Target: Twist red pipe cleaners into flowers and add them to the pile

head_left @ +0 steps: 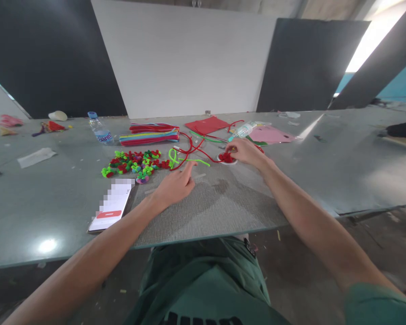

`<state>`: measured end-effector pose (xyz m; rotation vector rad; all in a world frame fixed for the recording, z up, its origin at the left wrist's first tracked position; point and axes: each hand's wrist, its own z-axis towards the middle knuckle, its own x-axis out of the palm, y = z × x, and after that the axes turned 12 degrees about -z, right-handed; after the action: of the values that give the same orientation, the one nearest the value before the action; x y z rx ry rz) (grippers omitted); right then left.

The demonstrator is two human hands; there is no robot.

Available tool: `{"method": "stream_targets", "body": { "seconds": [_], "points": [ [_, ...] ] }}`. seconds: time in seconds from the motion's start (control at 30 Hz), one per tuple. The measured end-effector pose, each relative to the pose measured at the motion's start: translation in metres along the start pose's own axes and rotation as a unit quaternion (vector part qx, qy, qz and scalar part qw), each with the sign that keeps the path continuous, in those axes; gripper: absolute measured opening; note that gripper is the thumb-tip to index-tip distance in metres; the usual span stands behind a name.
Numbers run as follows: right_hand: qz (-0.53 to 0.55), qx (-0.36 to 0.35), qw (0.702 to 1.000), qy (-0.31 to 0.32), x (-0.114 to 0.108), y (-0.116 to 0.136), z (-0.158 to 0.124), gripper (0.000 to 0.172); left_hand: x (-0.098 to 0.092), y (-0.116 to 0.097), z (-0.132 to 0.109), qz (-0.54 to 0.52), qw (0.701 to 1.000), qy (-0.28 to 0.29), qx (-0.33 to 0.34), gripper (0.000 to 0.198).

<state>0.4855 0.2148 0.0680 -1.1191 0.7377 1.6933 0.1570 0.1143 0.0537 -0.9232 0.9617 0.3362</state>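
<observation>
The left hand point(176, 184) is held low over the grey mat point(203, 212), with its index finger stretched out toward one o'clock and the thumb standing apart from it. That fingertip is just beside a bright green fuzzy stem point(203, 162), which bends into a loop at its left end; whether the two touch, I cannot tell. Red fuzzy stems point(191, 143) cross one another at one o'clock from this hand.

The right hand point(246, 151) bends its fingers down at eight to nine o'clock, over a small white-rimmed dish point(227, 163) with red pieces point(226, 157) in it. The fingertips come together at the pieces, but whether they pinch one or only touch it cannot be made out.

From the left hand, a pile of red and green fuzzy flowers point(135, 162) lies at ten o'clock, bundled coloured stems point(152, 135) at eleven, and a phone point(114, 207) between eight and nine. From the right hand, a red sheet point(207, 124) lies at ten o'clock, a clear bottle point(242, 131) at twelve and a pink sheet point(270, 135) at two.
</observation>
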Motion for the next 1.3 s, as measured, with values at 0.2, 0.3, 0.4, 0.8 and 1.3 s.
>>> {"method": "stream_targets", "body": {
  "seconds": [0.2, 0.3, 0.4, 0.8, 1.3],
  "points": [
    [0.007, 0.038, 0.999, -0.021, 0.0, 0.001, 0.001, 0.018, -0.001, -0.002, -0.001, 0.007, 0.999, 0.033, 0.004, 0.052],
    [0.005, 0.058, 0.998, -0.019, 0.0, 0.001, 0.001, 0.02, 0.0, -0.001, 0.0, 0.015, 0.999, 0.038, 0.01, 0.053],
    [0.008, 0.064, 0.998, -0.009, 0.0, 0.001, 0.0, 0.026, 0.0, 0.0, 0.0, 0.018, 0.999, 0.042, 0.01, 0.054],
    [0.067, 0.063, 0.99, -0.103, -0.005, 0.015, 0.002, 0.029, 0.0, 0.002, -0.001, 0.029, 0.998, 0.047, 0.018, 0.055],
    [0.046, -0.179, 0.982, 0.036, 0.048, 0.087, -0.003, 0.034, 0.001, 0.004, 0.002, 0.052, 0.99, 0.093, 0.087, 0.03]
  ]
}}
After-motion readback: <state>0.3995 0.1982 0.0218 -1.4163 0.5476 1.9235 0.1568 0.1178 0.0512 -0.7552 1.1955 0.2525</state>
